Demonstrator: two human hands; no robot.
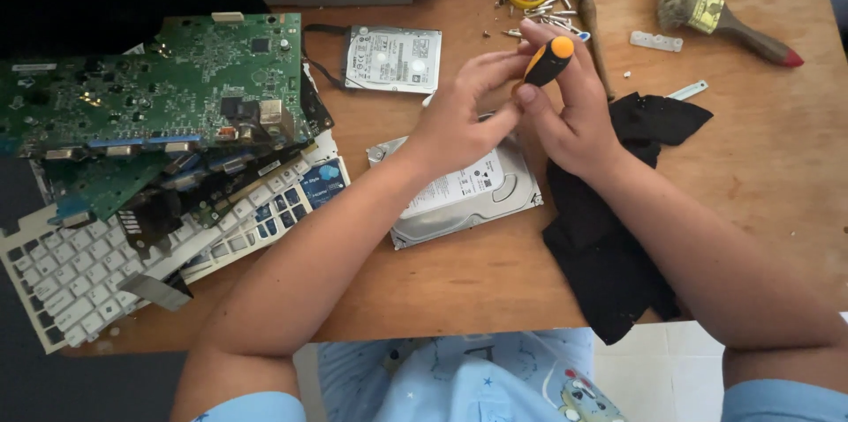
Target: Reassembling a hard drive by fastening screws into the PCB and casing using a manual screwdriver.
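The black-and-orange screwdriver [549, 61] is clamped in the right hand [570, 113], orange cap toward 1 o'clock, its long axis running from 1 to 7. The left hand [464, 117] pinches together at its lower end. Beneath lies a silver hard drive [459, 201] on the wooden worktop [760, 157]; a black cloth [609, 245] lies at 4 o'clock and green circuit boards [159, 86] at 9.

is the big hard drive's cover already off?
No. The large hard drive lies on the table under the hands with its silver, labelled lid in place; the right hand holds a black-and-orange screwdriver.
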